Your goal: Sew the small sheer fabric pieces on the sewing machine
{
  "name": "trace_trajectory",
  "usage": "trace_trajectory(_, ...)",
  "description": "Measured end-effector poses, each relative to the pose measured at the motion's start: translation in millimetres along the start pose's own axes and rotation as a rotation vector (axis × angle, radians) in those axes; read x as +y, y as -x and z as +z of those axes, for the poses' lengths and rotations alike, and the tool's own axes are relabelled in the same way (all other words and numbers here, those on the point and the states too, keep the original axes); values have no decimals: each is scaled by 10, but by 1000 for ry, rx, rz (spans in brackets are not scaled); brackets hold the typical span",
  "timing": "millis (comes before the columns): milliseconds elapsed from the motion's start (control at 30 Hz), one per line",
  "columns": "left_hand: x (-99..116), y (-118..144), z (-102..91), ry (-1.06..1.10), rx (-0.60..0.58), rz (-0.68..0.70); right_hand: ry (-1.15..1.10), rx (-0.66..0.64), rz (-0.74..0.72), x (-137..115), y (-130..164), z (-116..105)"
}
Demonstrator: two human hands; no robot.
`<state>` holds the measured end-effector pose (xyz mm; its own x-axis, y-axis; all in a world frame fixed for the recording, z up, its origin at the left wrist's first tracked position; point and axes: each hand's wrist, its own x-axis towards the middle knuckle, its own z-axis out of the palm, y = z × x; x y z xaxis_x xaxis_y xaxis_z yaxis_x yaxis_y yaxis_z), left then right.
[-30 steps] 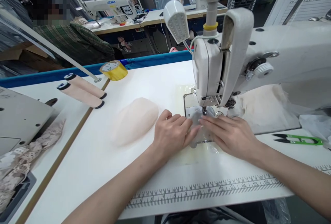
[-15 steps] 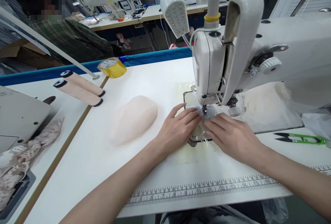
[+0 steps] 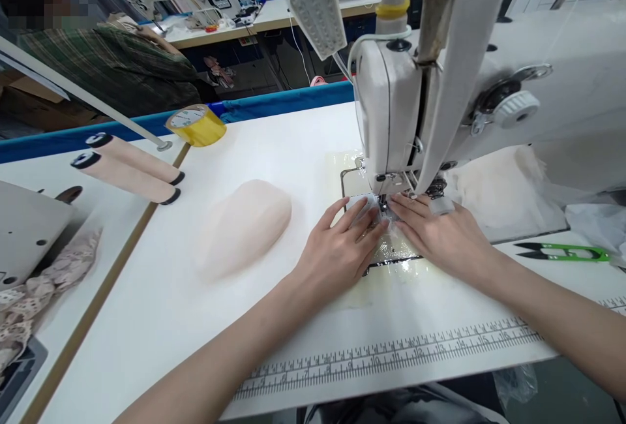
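Head view: a printed ruler strip [image 3: 391, 355] is seen along the near edge of the worktop [image 3: 274, 143]. Beyond it, the left hand [image 3: 342, 248] and right hand [image 3: 440, 235] are laid flat, fingers open, on a small sheer fabric piece [image 3: 374, 212] under the presser foot of the sewing machine [image 3: 440, 85]; its long axis cannot be told. Farther left, a pale foam cup [image 3: 244, 225] is angled away rightward.
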<state>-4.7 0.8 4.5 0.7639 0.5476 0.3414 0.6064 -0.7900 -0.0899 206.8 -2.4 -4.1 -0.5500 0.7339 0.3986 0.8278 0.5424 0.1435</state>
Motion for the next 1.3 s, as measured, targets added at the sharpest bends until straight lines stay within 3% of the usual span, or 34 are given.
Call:
trace_trajectory(567, 40, -5, 1, -41, 6, -9, -31, 10, -2, 5, 20, 22)
trace_trajectory(867, 39, -7, 21, -36, 18, -33, -131, 181, -119, -27, 34, -53)
trace_trajectory(1300, 51, 23, 38, -48, 117, -10, -143, 120, -180, 22, 102, -88)
